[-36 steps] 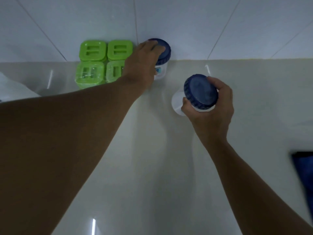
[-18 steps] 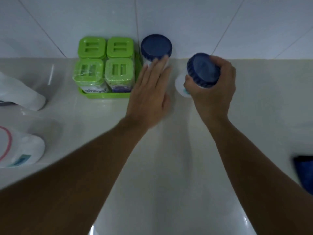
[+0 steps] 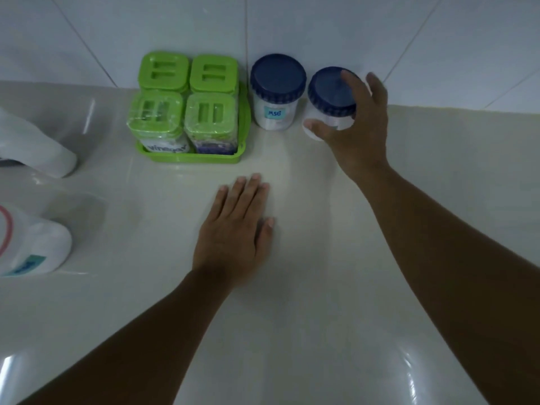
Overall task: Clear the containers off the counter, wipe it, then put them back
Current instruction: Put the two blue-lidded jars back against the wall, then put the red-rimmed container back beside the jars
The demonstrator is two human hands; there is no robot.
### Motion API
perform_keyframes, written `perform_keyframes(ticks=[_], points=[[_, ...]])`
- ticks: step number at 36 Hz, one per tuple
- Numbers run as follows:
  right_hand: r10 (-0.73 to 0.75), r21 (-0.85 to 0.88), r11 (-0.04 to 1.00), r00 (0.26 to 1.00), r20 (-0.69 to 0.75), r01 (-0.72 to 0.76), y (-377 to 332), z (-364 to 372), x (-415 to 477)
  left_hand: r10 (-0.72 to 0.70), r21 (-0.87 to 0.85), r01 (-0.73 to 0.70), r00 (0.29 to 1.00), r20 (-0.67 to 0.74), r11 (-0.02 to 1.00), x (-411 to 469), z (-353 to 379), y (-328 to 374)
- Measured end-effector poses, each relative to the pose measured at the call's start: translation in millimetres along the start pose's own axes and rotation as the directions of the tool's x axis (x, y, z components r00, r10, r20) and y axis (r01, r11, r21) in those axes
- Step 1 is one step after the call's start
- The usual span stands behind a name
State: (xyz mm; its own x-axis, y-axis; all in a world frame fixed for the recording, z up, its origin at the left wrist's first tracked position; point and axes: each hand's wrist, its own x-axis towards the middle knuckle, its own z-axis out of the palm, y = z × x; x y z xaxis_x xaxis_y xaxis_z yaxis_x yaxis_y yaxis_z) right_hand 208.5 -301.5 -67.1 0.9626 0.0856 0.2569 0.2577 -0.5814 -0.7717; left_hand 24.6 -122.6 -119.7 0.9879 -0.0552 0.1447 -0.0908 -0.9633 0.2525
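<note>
Two clear jars with dark blue lids stand side by side against the tiled wall. The left jar (image 3: pixel 276 83) has a blue "MSG" label. The right jar (image 3: pixel 327 89) sits on the counter with my right hand (image 3: pixel 362 127) curved around it. The fingers are spread above the lid and the thumb touches the jar's lower side. My left hand (image 3: pixel 233 229) hovers flat and empty over the counter (image 3: pixel 292 302), in front of the jars. A green tray (image 3: pixel 187 157) to the left of the jars holds several green-lidded containers (image 3: pixel 163 112).
Two white containers lie at the left edge, one (image 3: pixel 38 153) further back and one (image 3: pixel 38 249) with a pink ring and blue label nearer. The white tiled wall (image 3: pixel 380 30) closes the back of the glossy counter.
My right hand set its blue-lidded jar down beside the MSG jar and spread its fingers. My left hand left the MSG jar and drew back toward me.
</note>
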Motion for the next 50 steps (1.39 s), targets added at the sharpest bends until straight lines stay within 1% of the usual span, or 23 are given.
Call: perform_keyframes(ticks=[3, 7, 14, 22, 26, 30, 32, 34, 39, 41, 44, 47, 50], points=[[-0.009, -0.032, 0.999, 1.0, 0.004, 0.009, 8, -5, -9, -0.008, 0.005, 0.007, 1.0, 0.009, 1.0, 0, -1, 1], [-0.005, -0.021, 1.0, 1.0, -0.02, 0.005, 17, -2, -5, -0.011, 0.009, 0.011, 1.0, 0.015, 1.0, 0, -1, 1], [0.033, 0.018, 0.999, 0.999, 0.028, -0.034, 18, 3, 13, -0.015, -0.01, 0.015, 1.0, 0.012, 1.0, 0, -1, 1], [0.039, 0.035, 0.999, 0.998, 0.046, -0.041, 9, 1, 9, -0.01, -0.067, 0.014, 0.999, 0.048, 0.998, 5, -1, -3], [0.016, 0.035, 0.999, 0.999, -0.043, -0.015, -3, 1, -8, -0.011, -0.088, 0.017, 0.998, 0.061, 0.996, 6, -2, -4], [0.11, 0.08, 0.992, 0.977, -0.184, -0.097, -23, 13, -44, 0.011, -0.146, 0.007, 0.993, 0.12, 0.989, 7, -9, -8], [0.162, 0.093, 0.985, 0.962, -0.22, -0.145, -33, 21, -67, 0.047, -0.194, -0.012, 0.984, 0.175, 0.981, 5, -16, -13], [0.158, 0.085, 0.986, 0.958, -0.24, -0.142, -44, 31, -88, 0.08, -0.227, -0.034, 0.978, 0.195, 0.973, -2, -26, -21], [0.076, 0.065, 0.996, 0.976, -0.202, -0.064, -78, 60, -126, 0.136, -0.217, -0.127, 0.99, 0.027, 0.968, -71, -47, -52], [0.046, 0.075, 0.997, 0.986, -0.162, -0.034, -97, 73, -138, 0.12, -0.219, -0.12, 0.993, -0.01, 0.968, -111, -53, -69], [-0.056, 0.09, 0.994, 0.991, -0.121, 0.067, -131, 95, -157, 0.048, -0.141, -0.052, 0.998, -0.029, 0.989, -166, -65, -100], [-0.131, 0.16, 0.977, 0.989, -0.072, 0.141, -163, 121, -177, -0.097, -0.066, 0.092, 0.993, -0.074, 0.994, -208, -81, -129], [-0.193, 0.196, 0.963, 0.981, 0.028, 0.184, -194, 146, -200, -0.233, -0.008, 0.233, 0.968, -0.089, 0.972, -238, -95, -154]])
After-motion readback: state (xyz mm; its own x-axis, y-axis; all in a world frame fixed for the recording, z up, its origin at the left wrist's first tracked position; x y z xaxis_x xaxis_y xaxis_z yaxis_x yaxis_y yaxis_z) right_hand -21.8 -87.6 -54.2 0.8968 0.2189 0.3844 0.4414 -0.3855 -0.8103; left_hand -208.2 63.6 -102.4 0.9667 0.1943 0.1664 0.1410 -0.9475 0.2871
